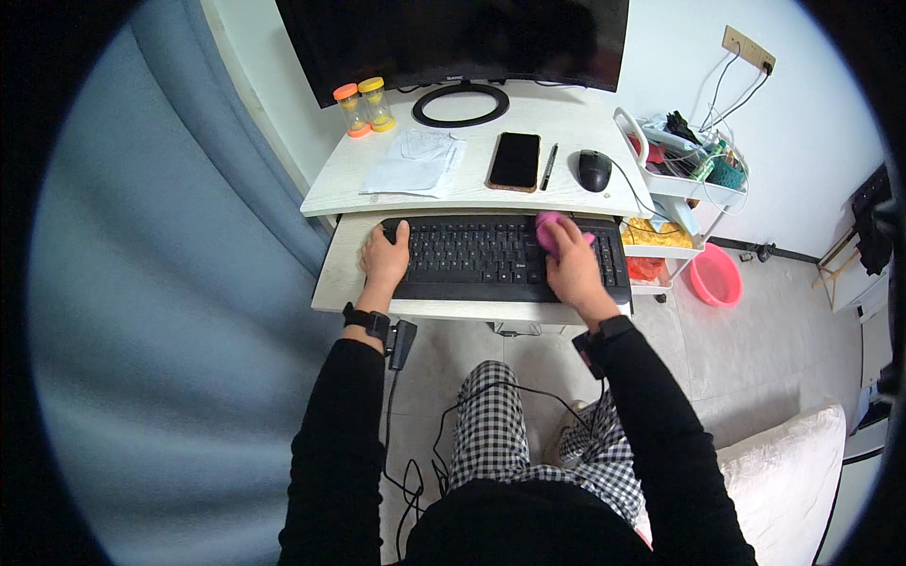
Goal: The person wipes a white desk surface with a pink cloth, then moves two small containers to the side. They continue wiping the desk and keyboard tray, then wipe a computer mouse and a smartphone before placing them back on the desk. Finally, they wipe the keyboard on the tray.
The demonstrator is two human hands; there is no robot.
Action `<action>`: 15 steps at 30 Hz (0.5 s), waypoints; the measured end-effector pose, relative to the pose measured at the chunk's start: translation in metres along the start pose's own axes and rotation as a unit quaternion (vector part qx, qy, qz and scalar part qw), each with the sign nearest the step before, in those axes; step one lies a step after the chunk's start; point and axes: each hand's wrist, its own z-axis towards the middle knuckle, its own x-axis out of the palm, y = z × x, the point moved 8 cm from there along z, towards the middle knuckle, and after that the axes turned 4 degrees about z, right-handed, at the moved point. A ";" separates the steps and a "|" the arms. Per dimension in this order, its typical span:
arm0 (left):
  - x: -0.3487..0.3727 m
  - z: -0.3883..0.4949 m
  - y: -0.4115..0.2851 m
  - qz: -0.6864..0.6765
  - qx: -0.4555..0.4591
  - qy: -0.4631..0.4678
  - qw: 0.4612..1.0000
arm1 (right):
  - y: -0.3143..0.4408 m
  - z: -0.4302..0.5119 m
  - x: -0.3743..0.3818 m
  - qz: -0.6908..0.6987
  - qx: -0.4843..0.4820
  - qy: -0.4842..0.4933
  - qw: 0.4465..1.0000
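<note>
A black keyboard (467, 290) lies on the pull-out tray (340, 283) of a white desk. My left hand (386, 258) grips the keyboard's left end, the thumb on top near the corner. In my right hand (572, 267) is a bunched pink cloth (548, 230), pressed on the keys towards the right side; the hand is slightly blurred. On the desktop above lie a smartphone (514, 162), a pen (549, 167), a black computer mouse (594, 170) and some white papers (414, 164).
A monitor (460, 35) on a ring stand (419, 106) and two sand timers (364, 106) stand at the back. A loaded white trolley (697, 189) adjoins the desk's right side. A blue curtain (177, 283) hangs at left; cables (410, 488) trail below. A pink basin (716, 276) sits on the floor.
</note>
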 end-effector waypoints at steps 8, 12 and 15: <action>-0.003 -0.001 0.014 -0.023 0.045 0.015 0.999 | 0.031 0.014 0.031 0.045 -0.024 -0.048 0.998; 0.002 -0.005 0.013 0.049 0.060 -0.002 0.997 | 0.105 0.008 0.095 0.114 -0.094 0.007 0.989; 0.000 -0.005 0.015 0.001 0.070 0.002 0.998 | 0.139 0.008 0.111 0.193 -0.174 0.001 0.966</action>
